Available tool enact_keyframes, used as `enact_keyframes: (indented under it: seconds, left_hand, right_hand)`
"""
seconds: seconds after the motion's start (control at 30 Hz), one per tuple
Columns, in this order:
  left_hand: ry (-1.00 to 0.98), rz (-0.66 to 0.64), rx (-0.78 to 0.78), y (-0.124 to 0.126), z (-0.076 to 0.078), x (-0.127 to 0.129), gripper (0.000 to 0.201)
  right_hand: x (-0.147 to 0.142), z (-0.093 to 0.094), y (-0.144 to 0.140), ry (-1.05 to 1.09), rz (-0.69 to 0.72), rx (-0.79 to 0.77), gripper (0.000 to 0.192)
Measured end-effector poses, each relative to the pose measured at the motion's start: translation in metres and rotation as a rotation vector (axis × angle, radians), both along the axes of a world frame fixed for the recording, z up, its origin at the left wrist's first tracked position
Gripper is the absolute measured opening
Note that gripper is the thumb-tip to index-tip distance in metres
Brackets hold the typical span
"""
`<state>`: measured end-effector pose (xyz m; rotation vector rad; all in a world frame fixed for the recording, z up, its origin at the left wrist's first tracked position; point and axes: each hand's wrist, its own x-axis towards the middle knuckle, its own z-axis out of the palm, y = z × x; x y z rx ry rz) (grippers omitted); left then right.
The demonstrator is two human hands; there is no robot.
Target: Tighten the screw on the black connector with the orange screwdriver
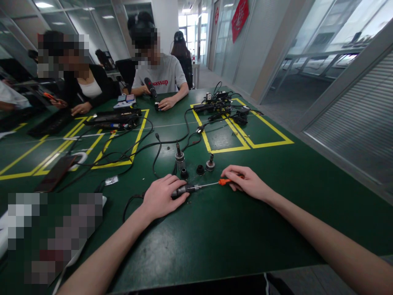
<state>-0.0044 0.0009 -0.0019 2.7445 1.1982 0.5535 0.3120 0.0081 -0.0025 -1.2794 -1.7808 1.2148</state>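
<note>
Left hand (162, 197) clamped over dark connector (180, 190) flat on table (245, 237); right hand (247, 182) pinching orange-handled screwdriver (211, 184). Shaft lying level, running leftward from right hand, tip at connector's end. Loose fittings (200, 169) just behind connector

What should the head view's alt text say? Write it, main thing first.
A person's left hand presses a dark cylindrical part on a green table while the right hand holds an orange-handled screwdriver to its end. Small metal fittings sit just beyond; two seated people work opposite.
</note>
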Motion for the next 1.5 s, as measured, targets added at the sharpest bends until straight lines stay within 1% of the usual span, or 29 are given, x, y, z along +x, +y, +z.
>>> enact_keyframes:
  seconds: [0.07, 0.23, 0.4, 0.47, 0.6, 0.73, 0.87, 1.07, 1.2, 1.33, 1.4, 1.5]
  left_hand:
    - [0.000, 0.002, -0.001, -0.0002, 0.0005, 0.0000, 0.025]
    - [0.014, 0.007, -0.005, -0.0004, 0.0010, -0.0005, 0.025]
    - [0.007, 0.003, 0.001, -0.0002, -0.0002, -0.0008, 0.025]
    - [0.008, 0.003, 0.001, -0.0001, -0.0002, -0.0008, 0.025]
    - [0.005, 0.005, -0.002, -0.0003, 0.0007, -0.0007, 0.025]
    - [0.002, 0.001, -0.004, -0.0006, 0.0007, -0.0005, 0.026]
    - [0.000, 0.005, 0.001, -0.0004, -0.0004, -0.0007, 0.026]
    - [-0.006, 0.000, 0.000, 0.0000, 0.0001, -0.0013, 0.026]
    - [-0.003, -0.002, -0.001, 0.0001, 0.0008, -0.0015, 0.025]
    - [-0.001, -0.001, -0.001, 0.0004, 0.0007, -0.0015, 0.024]
    - [-0.001, 0.002, -0.001, 0.0004, 0.0006, -0.0013, 0.024]
    - [-0.006, 0.004, -0.006, 0.0002, 0.0009, -0.0006, 0.024]
  right_hand:
    - [0.0002, -0.0011, 0.0000, -0.016, 0.005, -0.025, 0.045]
    - [0.0011, 0.0017, 0.0017, 0.004, -0.011, 0.044, 0.034]
    - [0.0004, 0.0042, 0.0012, 0.038, -0.020, 0.097, 0.033]
    - [-0.0001, 0.0033, 0.0000, 0.024, -0.017, 0.070, 0.036]
    - [0.0000, 0.0012, -0.0014, -0.007, 0.001, -0.024, 0.048]
    - [0.0008, 0.0034, 0.0002, 0.012, -0.009, 0.024, 0.040]
    - [0.0008, 0.0055, 0.0008, 0.009, -0.010, 0.085, 0.038]
    - [0.0010, 0.0019, -0.0016, -0.024, 0.011, 0.006, 0.045]
    - [0.0014, 0.0008, 0.0006, -0.009, -0.014, 0.061, 0.037]
    - [0.0012, 0.0024, 0.0018, 0.023, -0.019, 0.093, 0.036]
    - [0.0009, 0.0031, 0.0009, 0.015, -0.017, 0.082, 0.037]
    - [0.0004, 0.0032, -0.0011, -0.026, -0.003, 0.019, 0.045]
